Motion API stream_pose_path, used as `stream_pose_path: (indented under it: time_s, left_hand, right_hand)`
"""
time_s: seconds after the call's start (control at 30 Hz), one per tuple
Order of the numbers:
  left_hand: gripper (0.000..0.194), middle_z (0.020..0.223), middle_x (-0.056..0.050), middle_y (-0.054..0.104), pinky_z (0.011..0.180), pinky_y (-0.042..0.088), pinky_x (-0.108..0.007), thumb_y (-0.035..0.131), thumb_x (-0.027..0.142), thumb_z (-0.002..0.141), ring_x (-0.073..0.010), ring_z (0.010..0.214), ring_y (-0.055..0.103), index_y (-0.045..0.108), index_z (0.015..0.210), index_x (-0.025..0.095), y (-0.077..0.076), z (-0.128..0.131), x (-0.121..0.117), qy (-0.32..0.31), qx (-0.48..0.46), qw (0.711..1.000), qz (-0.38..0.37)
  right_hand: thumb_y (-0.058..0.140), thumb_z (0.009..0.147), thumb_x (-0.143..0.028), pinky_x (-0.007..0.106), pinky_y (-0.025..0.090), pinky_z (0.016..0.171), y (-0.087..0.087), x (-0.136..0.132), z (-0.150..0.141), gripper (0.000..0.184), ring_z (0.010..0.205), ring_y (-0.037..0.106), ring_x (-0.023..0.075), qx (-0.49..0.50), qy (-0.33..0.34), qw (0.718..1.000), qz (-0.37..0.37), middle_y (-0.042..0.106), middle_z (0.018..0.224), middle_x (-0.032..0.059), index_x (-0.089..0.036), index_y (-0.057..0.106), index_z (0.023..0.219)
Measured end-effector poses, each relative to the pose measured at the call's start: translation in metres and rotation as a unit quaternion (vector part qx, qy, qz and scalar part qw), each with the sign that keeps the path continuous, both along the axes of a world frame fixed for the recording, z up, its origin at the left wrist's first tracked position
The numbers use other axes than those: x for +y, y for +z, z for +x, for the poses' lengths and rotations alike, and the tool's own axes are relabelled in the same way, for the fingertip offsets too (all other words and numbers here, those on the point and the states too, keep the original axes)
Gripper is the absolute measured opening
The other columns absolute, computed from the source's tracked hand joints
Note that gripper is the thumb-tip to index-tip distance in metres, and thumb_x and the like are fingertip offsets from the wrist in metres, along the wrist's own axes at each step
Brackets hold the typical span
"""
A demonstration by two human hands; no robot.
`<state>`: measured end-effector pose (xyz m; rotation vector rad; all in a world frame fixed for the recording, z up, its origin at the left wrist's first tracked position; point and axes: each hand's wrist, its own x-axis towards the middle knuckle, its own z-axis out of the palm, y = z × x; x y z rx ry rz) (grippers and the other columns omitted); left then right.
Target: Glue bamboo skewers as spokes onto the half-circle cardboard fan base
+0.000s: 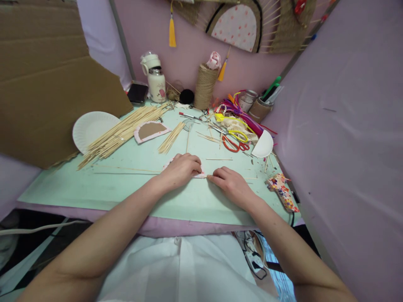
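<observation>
My left hand (183, 170) lies over a half-round piece (200, 175) covered in pink-spotted white fabric, fingers curled and pressed down on it. Most of that piece is hidden beneath the hand. At its right corner my right hand (232, 185) has its fingertips closed on a thin wooden stick (251, 178) that runs along the straight edge. Two more thin sticks (126, 169) reach out left from under my left hand. Another stick (188, 140) points away behind the piece, and a short one (219, 159) lies beyond my right hand.
Bundled sticks (126, 130), a paper plate (91, 126) and a cardboard half-round (154, 131) lie left. Scissors (231, 144), pipe cleaners (239, 111) and a half plate (263, 144) lie right. A flower-patterned glue gun (282, 191) sits at the right edge. Twine (204, 86) and a bottle (156, 84) stand behind.
</observation>
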<state>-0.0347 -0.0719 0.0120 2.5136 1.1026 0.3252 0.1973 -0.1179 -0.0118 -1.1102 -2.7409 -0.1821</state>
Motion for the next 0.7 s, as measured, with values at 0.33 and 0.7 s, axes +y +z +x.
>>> stream_pose_path:
  time_s: [0.33, 0.7]
  left_hand:
    - [0.030, 0.115, -0.006, 0.069, 0.085, 0.034, -0.037, 0.047, 0.025, 0.094, -0.0231, 0.105, 0.058, 0.077, 0.092, 0.025, -0.0015, -0.0005, 0.0011, -0.004, 0.002, 1.000, 0.003]
    - [0.030, 0.115, -0.006, 0.070, 0.083, 0.033, -0.037, 0.047, 0.027, 0.094, -0.0231, 0.105, 0.058, 0.077, 0.092, 0.025, -0.0049, -0.0016, 0.0023, -0.006, -0.003, 1.000, 0.009]
  right_hand:
    - [0.049, 0.097, -0.013, 0.031, 0.037, 0.068, -0.0001, 0.0009, 0.0004, 0.026, 0.085, 0.050, 0.0198, 0.012, 0.005, 1.000, -0.003, 0.063, 0.094, 0.0080, -0.019, 0.066, 0.116]
    - [0.050, 0.097, -0.014, 0.032, 0.037, 0.068, 0.0014, 0.0006, -0.0011, 0.025, 0.085, 0.051, 0.0204, -0.001, 0.002, 1.000, 0.004, 0.064, 0.093, 0.0077, -0.019, 0.066, 0.116]
